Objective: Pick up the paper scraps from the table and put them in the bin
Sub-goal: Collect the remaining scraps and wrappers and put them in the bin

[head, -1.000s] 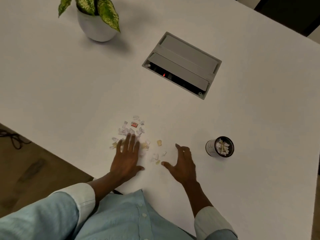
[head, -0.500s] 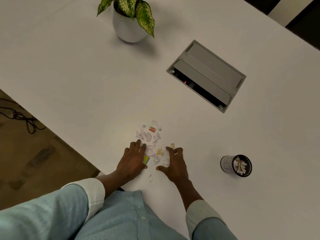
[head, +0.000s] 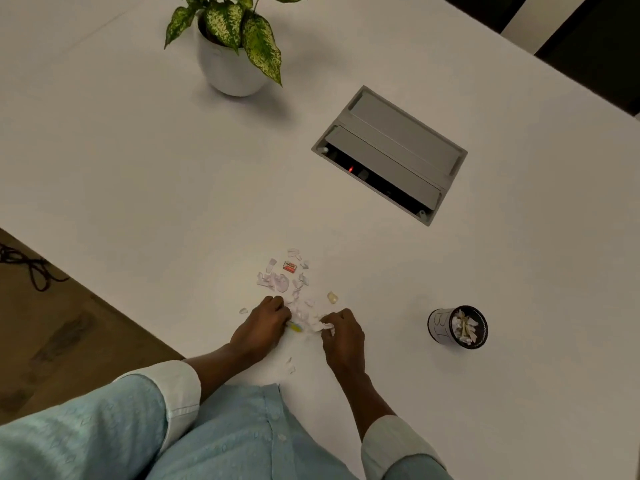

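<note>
Several small paper scraps (head: 281, 280), mostly white with one red piece (head: 289, 267), lie scattered on the white table (head: 138, 174) near its front edge. My left hand (head: 259, 328) and my right hand (head: 343, 332) rest on the table with fingers curled, a bunch of scraps (head: 306, 315) pressed between them. White bits show at my right fingertips and a yellow piece at my left thumb. Two tiny scraps (head: 289, 364) lie nearer my body. The bin (head: 457, 327), a small round black-rimmed cup, stands to the right with scraps inside.
A potted plant in a white pot (head: 230, 69) stands at the back. A grey cable box (head: 389, 154) with its lid open is set into the table at centre right. The table's left edge drops to a brown floor with cables (head: 31, 268).
Both hands have drawn together from flat and apart, sweeping scraps into a bunch between them, and the fingers have curled. The view has shifted, so plant and box sit lower in frame.
</note>
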Demonstrator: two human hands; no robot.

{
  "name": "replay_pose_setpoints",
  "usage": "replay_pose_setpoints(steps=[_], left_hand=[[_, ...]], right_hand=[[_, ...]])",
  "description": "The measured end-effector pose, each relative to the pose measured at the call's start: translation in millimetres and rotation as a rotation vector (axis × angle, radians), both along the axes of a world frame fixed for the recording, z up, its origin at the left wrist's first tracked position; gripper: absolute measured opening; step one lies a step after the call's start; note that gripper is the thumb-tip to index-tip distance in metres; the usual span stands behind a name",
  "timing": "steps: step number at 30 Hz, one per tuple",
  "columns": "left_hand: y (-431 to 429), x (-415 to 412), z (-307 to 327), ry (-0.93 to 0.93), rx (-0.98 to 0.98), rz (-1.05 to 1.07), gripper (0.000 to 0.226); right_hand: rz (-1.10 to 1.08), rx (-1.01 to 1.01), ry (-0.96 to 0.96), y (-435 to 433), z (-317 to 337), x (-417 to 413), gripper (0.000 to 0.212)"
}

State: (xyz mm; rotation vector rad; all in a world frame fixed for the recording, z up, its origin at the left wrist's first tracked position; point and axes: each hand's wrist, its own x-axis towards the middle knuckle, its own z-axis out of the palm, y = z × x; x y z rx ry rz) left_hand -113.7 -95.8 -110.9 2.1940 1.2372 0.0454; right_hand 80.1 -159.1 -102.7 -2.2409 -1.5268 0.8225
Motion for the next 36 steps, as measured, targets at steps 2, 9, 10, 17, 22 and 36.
replay_pose_setpoints(steps=[2, 9, 10, 17, 22, 36], left_hand=[[0, 11, 5, -0.059, -0.009, 0.062, 0.010], [0, 85, 38, -0.270, -0.020, 0.101, 0.009], [-2, 98, 43, -0.296, -0.029, 0.093, 0.010], [-8, 198, 78, -0.418, -0.101, 0.005, 0.006], [-14, 268, 91, -0.405, -0.122, -0.036, 0.004], [-1, 348, 87, -0.206, -0.163, -0.241, 0.033]], right_hand=[[-0.148, 0.049, 0.045, -8, 3, 10, 0.022], [-0.603, 0.222, 0.275, -35, 28, 56, 0.024], [-0.668, 0.259, 0.307, -38, 34, 64, 0.023], [-0.898, 0.336, 0.272, -57, 66, 143, 0.016], [-0.947, 0.232, 0.180, -60, 77, 194, 0.015], [-0.759, 0.020, 0.008, -43, 92, 244, 0.033]])
